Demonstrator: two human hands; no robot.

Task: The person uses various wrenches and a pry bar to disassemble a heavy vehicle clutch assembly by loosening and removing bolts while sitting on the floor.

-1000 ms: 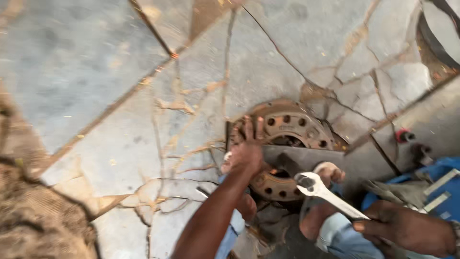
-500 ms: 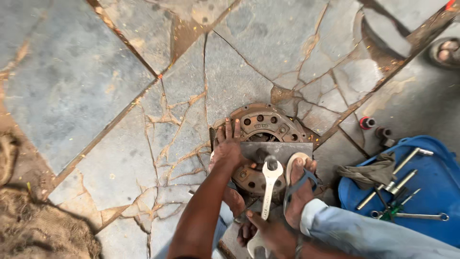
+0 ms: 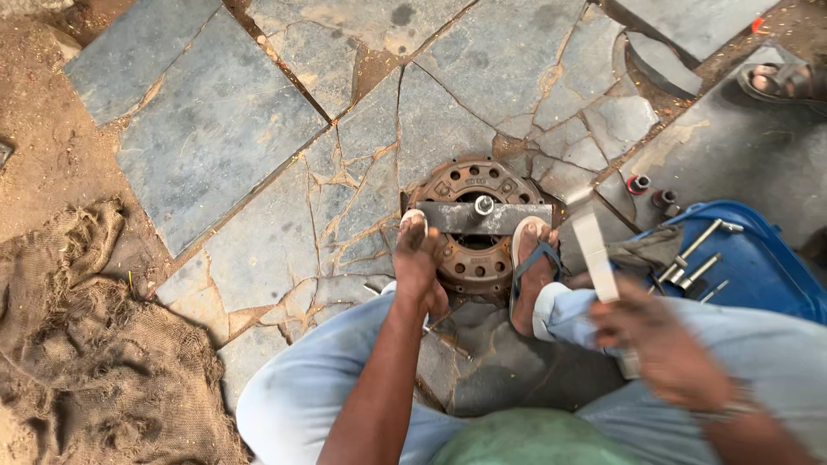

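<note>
a rusty round metal disc (image 3: 472, 226) with a ring of holes lies flat on the cracked stone floor (image 3: 258, 155), right in front of the seated person. a flat steel bar (image 3: 482, 217) lies across the middle of the disc, and a bolt (image 3: 484, 204) stands up through the bar at its centre. so the bar and bolt are already set in place on the disc; whether the bolt is tight cannot be told from here.

the left hand (image 3: 419, 258) rests at the left edge of the disc, just by the end of the bar, its fingers curled down and pressing on the rim rather than wrapped round anything. a foot in a sandal (image 3: 530, 267) stands on the right side of the disc and pins it to the floor.

the right hand (image 3: 663, 344) is up over the knee, well apart from the bolt, clenched on the handle of a wrench (image 3: 596, 254). both are blurred, so the wrench head cannot be made out. as it stands, the wrench is not on the bolt, so any turning of it looks not yet begun at this moment.

to the right a blue tray (image 3: 775, 275) holds more tools and a rag, with two small red-capped parts (image 3: 650, 189) on the floor beside it. a burlap sack (image 3: 77, 344) lies at the left.
</note>
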